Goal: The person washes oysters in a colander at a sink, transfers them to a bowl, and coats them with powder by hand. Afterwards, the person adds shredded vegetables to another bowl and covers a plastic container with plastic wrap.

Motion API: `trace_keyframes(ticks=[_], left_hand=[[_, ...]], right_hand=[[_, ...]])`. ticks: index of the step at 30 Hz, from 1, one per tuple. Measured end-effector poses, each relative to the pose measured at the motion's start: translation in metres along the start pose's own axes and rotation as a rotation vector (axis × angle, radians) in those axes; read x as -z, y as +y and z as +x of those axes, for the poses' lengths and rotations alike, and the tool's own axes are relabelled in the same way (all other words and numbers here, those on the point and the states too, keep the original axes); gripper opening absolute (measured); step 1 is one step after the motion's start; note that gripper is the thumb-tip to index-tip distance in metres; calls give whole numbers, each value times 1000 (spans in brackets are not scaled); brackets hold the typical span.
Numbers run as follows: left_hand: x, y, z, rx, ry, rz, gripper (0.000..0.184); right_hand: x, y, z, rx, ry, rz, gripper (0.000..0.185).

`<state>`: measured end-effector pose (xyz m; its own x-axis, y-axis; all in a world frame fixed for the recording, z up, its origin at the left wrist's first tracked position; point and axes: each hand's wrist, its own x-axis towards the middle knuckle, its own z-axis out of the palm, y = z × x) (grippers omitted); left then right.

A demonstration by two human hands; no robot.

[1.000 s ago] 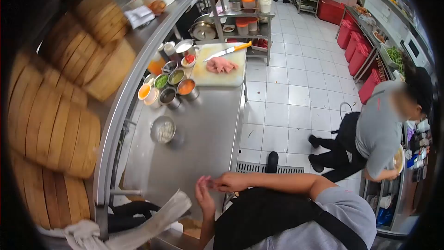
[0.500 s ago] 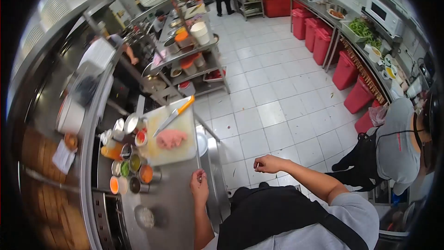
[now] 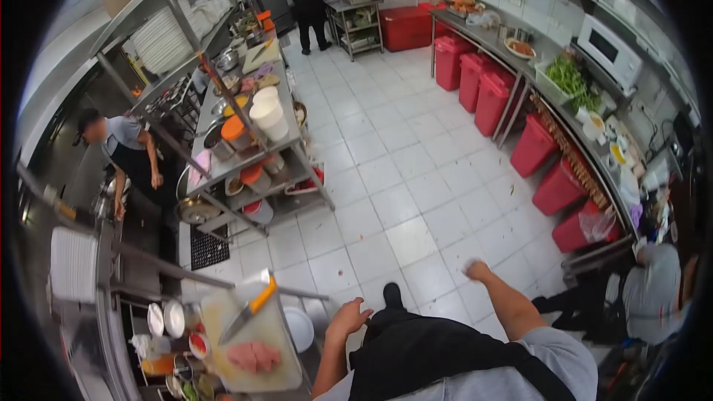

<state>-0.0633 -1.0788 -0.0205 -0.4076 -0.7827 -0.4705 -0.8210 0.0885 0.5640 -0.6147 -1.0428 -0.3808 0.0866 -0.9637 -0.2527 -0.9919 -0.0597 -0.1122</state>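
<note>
Whereas left hand (image 3: 350, 318) is held loosely open beyond board's (image 3: 284, 328) right edge, right hand (image 3: 477, 270) is blurred, grip unclear. Meat (image 3: 254, 356) is laid toward board's near edge, knife (image 3: 262, 295) beside it, handle outward, likely for easy reach.

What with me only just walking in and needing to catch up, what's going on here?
The camera wearer's left hand, which looks empty, is near a round white plate beside a pale rectangular cutting board. Their right hand, blurred, is over white tiled floor. Neither touches the pink meat or yellow-handled steel knife on the board. Farther off, two people in black stand near a metal counter.
</note>
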Motion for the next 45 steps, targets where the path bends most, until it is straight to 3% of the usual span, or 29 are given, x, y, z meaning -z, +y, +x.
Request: trace_keyframes(ticks=[1, 2, 3, 4, 5, 7, 9, 11, 13, 16, 18, 20, 21, 22, 23, 24, 25, 26, 28, 29, 33, 35, 36, 37, 38, 40, 43, 44, 45], left_hand=[[24, 7, 29, -25, 14, 4, 56], [53, 18, 64, -53, 34, 11, 56], [81, 28, 100, -80, 52, 17, 55], [108, 41, 132, -107, 63, 35, 53], [134, 55, 162, -125, 61, 54, 52], [185, 80, 222, -166, 64, 107, 49], [224, 100, 286, -220, 43, 2, 48], [243, 107, 351, -233, 26, -58, 48], [250, 99, 428, -201, 24, -70, 49], [232, 66, 525, -176, 8, 260, 59], [225, 55, 578, -184, -125, 221, 62], [249, 83, 602, -139, -241, 147, 63], [271, 103, 613, -126, -299, 67, 62], [290, 112, 635, -148, -261, -4, 62], [304, 115, 649, -164, -234, -82, 61], [326, 127, 662, -127, -124, -98, 56], [348, 136, 678, -99, -21, -184, 51], [376, 149, 693, -92, 51, -189, 48], [422, 158, 732, -96, 163, -251, 44], [441, 155, 755, -105, 203, -309, 43], [526, 140, 862, -100, 275, -429, 39], [569, 129, 931, -93, 253, -417, 36], [590, 126, 962, -108, 261, -419, 37], [615, 125, 991, -118, 261, -410, 38], [644, 131, 1021, -131, 263, -419, 38], [707, 142, 1082, -190, 233, -385, 36], [803, 174, 1153, -241, 188, -403, 32], [827, 177, 1181, -277, 202, -476, 31], [850, 176, 1209, -305, 221, -552, 31]], right_hand=[[55, 2, -39, -40, -515, -112, 24], [9, 44, -56, -184, -754, 32, 24], [15, 54, -86, -156, -748, -9, 23], [30, 60, -116, -123, -687, 149, 26], [14, 59, -143, 70, -484, -90, 29], [74, 31, -169, -358, -732, 248, 24], [95, 23, -165, -679, -759, 566, 26], [98, 30, -131, -866, -729, 787, 27], [97, 47, -73, -937, -709, 914, 29], [94, 91, 35, -922, -685, 984, 31], [100, 141, 132, -857, -650, 991, 34], [120, 194, 245, -705, -583, 986, 36], [132, 230, 316, -405, -438, 1043, 37], [165, 259, 392, -466, -451, 743, 28], [218, 273, 464, -75, -339, 124, 20], [239, 302, 533, -220, -352, 328, 21], [295, 302, 601, -547, -242, 677, 11], [320, 316, 672, -437, -82, 577, 17], [417, 291, 788, -409, 81, 1045, 17], [469, 263, 837, -427, 96, 1165, 18], [553, 198, 988, -136, 116, 1246, 20], [533, 205, 1038, -44, -56, 1215, 22], [532, 208, 1047, -163, -157, 1210, 23], [485, 241, 1066, -105, -191, 917, 23], [448, 269, 1074, -131, -276, 850, 24], [509, 259, 1046, -510, -418, 1102, 28], [479, 302, 1018, -858, -364, 1165, 27], [442, 335, 1006, -513, -408, 1035, 26], [408, 344, 999, -703, -470, 1113, 25]])
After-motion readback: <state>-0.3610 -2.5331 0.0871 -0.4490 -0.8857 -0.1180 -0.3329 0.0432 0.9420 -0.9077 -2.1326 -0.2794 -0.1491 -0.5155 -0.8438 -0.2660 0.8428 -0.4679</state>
